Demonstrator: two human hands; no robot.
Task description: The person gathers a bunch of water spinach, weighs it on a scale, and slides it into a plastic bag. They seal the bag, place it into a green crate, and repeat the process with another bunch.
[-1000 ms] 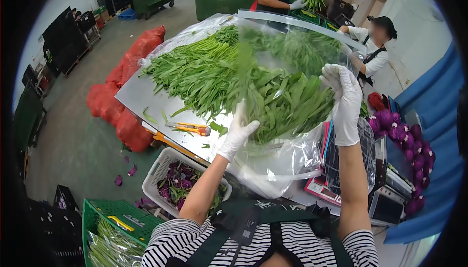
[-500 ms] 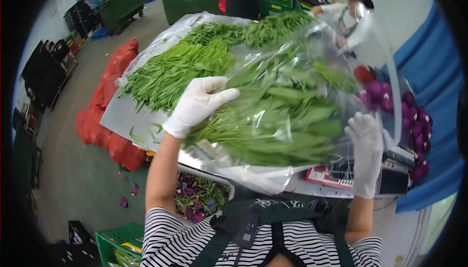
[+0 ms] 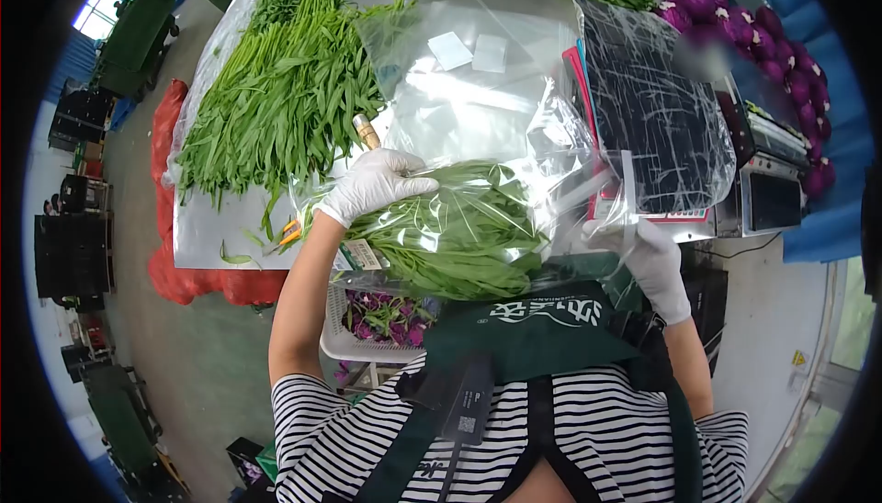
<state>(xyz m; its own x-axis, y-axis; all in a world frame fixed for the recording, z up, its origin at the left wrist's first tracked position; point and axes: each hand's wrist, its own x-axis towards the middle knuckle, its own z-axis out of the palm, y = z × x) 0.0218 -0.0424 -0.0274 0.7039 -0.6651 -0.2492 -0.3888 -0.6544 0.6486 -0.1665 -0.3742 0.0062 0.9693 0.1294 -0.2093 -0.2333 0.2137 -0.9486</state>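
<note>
A clear plastic bag of leafy greens (image 3: 459, 237) lies across the table's front edge, close to my apron. My gloved left hand (image 3: 381, 186) grips its left side, thumb on top of the plastic. Near that hand, a printed label (image 3: 361, 255) shows on the bag. My gloved right hand (image 3: 654, 264) holds the bag's loose right end, its fingers partly behind the plastic. Flat clear bags (image 3: 423, 90) lie just beyond, with two white slips (image 3: 450, 51) on them. An orange-handled tool (image 3: 289, 232) and a wooden-looking handle (image 3: 367, 131) are near my left hand.
Loose leafy greens (image 3: 266, 108) are heaped on the table's left and far side. A plastic-wrapped dark panel (image 3: 652, 108) and purple onions (image 3: 703, 2) are to the right. Red sacks (image 3: 211, 278) stand left of the table. Below is a white basket (image 3: 354, 347) of trimmings.
The bag of greens has come down and nearer to my body. My right hand has moved down and left, closing on the bag's end. The view has tilted downward.
</note>
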